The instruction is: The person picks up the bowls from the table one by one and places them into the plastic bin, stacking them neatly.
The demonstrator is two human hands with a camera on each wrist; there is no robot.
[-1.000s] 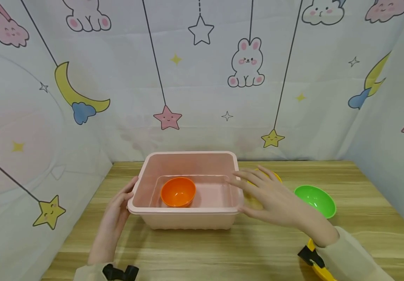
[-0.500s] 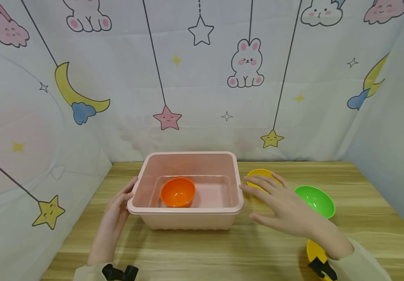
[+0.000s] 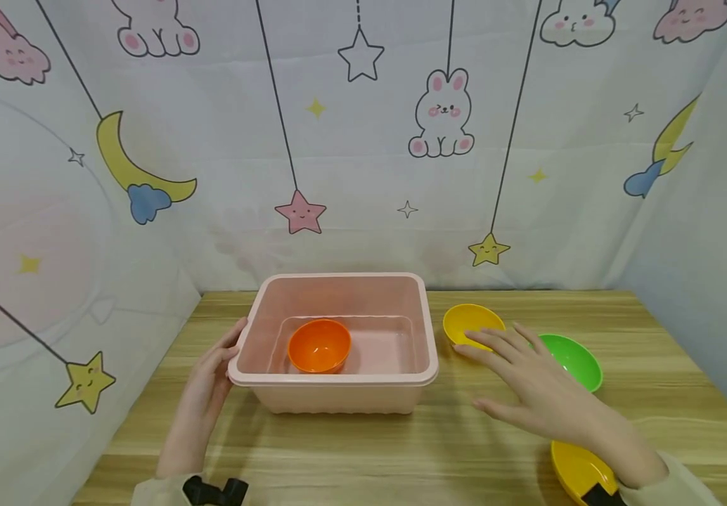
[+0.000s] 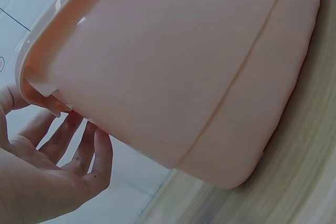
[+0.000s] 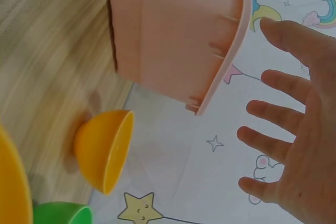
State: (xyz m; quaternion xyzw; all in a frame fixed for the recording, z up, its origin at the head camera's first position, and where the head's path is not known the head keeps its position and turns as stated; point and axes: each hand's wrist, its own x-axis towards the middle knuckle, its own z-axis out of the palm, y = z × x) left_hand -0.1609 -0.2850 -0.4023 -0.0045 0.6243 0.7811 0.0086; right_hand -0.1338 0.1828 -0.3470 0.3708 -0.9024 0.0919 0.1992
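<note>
Lying at the near right of the table [image 3: 338, 457], a yellow dish [image 3: 569, 467] is partly covered from above by the right sleeve [image 3: 673, 485]; its full outline cannot be made out. At the near left, the left sleeve [image 3: 155, 490] carries a black mount [image 3: 214, 492]. The right hand [image 3: 531, 390] is held above the table, palm down, fingers spread and released, grasping nothing; the right wrist view shows its fingertips clear of every item. From the head it overlaps the edges of two bowls behind it without contact. The left hand [image 3: 211, 376] is grasping the tub [image 3: 338, 399] at its left side, fingers curled beneath the rim; the thumb is largely hidden in the left wrist view. The tub, pale pink, stands upright on the table, left of the right hand. Inside, on its floor and left of centre, sits an orange bowl [image 3: 319, 344], mouth up. To the right, beyond the dish, is a green bowl [image 3: 572, 362], partly masked by the right hand. Farther back, a yellow bowl [image 3: 471, 320] stands between tub and green bowl, nearer the tub and apart from it. Behind the table hangs a white cloth [image 3: 363, 154] printed with stars, moons, clouds and rabbits.
</note>
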